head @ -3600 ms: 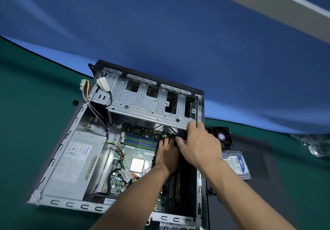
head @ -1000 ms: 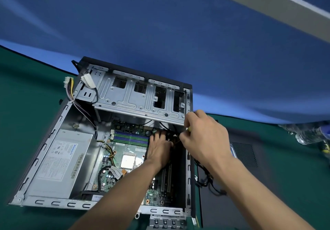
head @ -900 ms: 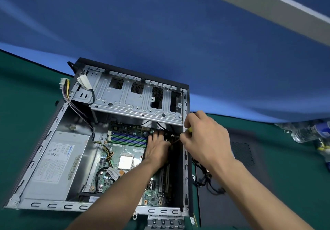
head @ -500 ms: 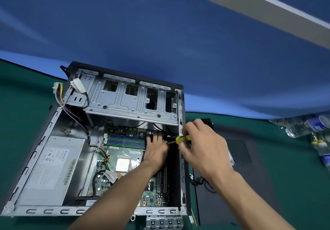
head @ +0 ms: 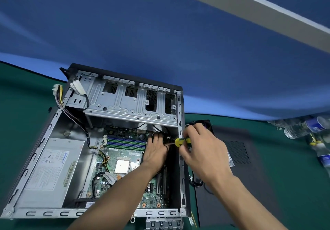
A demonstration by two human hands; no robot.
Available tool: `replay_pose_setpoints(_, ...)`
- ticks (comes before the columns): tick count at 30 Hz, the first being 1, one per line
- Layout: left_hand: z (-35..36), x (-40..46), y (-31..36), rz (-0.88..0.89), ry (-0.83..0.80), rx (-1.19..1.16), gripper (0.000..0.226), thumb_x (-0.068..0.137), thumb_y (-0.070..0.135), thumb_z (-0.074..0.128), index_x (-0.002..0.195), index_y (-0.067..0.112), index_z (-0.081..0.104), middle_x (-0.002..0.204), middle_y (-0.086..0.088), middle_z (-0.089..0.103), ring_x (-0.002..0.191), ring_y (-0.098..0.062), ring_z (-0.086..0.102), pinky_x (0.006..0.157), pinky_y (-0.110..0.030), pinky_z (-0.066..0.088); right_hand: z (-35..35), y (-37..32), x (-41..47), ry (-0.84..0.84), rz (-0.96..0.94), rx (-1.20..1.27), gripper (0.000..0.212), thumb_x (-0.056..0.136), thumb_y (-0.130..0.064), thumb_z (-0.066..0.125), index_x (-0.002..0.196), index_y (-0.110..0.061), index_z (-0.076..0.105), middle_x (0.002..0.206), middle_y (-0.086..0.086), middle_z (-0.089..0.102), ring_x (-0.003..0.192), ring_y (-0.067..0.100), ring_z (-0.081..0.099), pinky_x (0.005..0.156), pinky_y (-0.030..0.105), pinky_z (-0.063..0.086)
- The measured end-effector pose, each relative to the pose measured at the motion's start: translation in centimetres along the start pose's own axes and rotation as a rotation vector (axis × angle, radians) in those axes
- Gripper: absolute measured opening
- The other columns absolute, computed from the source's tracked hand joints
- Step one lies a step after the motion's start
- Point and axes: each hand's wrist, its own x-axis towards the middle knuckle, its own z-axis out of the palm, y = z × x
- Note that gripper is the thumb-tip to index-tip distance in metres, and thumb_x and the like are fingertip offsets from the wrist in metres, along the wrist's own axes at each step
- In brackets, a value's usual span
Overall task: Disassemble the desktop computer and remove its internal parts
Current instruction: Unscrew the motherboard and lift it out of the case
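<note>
An open desktop case (head: 181, 167) lies on its side on the green table. Inside are a green motherboard (head: 125, 160) with memory sticks (head: 125, 143), a grey power supply (head: 51, 172) at the left and a metal drive cage (head: 128, 103) at the back. My left hand (head: 155, 151) rests palm down on the motherboard's upper right corner, its fingers among black cables. My right hand (head: 201, 151) is just outside the case's right wall, holding a yellow and black screwdriver (head: 182, 141) whose shaft points left into the case toward my left fingers.
A black side panel (head: 237, 174) lies right of the case, with a small fan (head: 205, 123) and a partly hidden hard drive (head: 230, 162) on it. Plastic bottles (head: 307, 128) lie at the far right. Loose power cables (head: 58, 94) hang over the case's upper left corner.
My right hand has drawn back to the right of the case wall, and the yellow screwdriver handle has come into sight. The left hand stays on the motherboard corner. The camera has shifted.
</note>
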Motion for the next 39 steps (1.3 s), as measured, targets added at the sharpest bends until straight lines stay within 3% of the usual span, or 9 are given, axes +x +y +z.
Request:
replay_pose_setpoints(8,-0.3,0.6,-0.1,0.071,-0.099,0.174,0.043,0.091,0.013,0.045,0.133,0.017,0.044,0.137,-0.014,0.036,0.126,-0.032,0.03,0.106,-0.047,0.022,0.1,0.1,-0.1,0.036,0.047,-0.009,0.017,0.09,-0.038,0.045,0.101,-0.028,0.051,0.1,-0.009,0.051,0.088,0.015,0.053,0.058,0.026,0.029)
replay_pose_setpoints(21,-0.3,0.3,0.0,0.062,-0.067,0.15,0.033,0.092,0.008,0.038,0.122,0.014,0.05,0.118,-0.017,0.05,0.114,-0.034,0.038,0.1,-0.048,0.027,0.1,0.7,-0.8,0.108,0.039,0.017,0.012,0.077,-0.022,0.069,0.085,-0.019,0.06,0.082,-0.003,0.057,0.061,0.02,0.055,0.047,0.022,0.023)
replay_pose_setpoints(28,-0.1,0.9,0.1,0.09,-0.111,0.054,0.037,0.094,0.006,0.021,0.122,0.003,0.045,0.138,-0.019,0.035,0.125,-0.035,0.029,0.108,-0.044,0.019,1.4,1.7,-1.2,-0.143,-0.003,-0.058,0.031,0.093,-0.044,0.038,0.121,-0.03,0.042,0.111,-0.007,0.049,0.081,0.024,0.062,0.056,0.03,0.033)
replay_pose_setpoints(35,-1.2,0.7,0.0,0.174,-0.182,0.195,0.041,0.092,0.004,0.027,0.131,-0.007,0.038,0.141,-0.023,0.034,0.127,-0.038,0.031,0.11,-0.047,0.017,2.2,1.8,-1.3,-0.182,0.042,-0.03,0.034,0.092,-0.037,0.042,0.125,-0.027,0.041,0.114,-0.005,0.047,0.086,0.023,0.062,0.059,0.03,0.033)
replay_pose_setpoints(39,-1.3,0.6,0.0,0.174,-0.157,0.163,0.035,0.094,0.005,0.029,0.126,-0.001,0.043,0.135,-0.02,0.038,0.124,-0.034,0.035,0.108,-0.044,0.023,2.5,1.8,-1.3,-0.218,0.032,-0.018,0.035,0.089,-0.036,0.044,0.123,-0.027,0.04,0.112,-0.005,0.046,0.091,0.023,0.06,0.06,0.03,0.031)
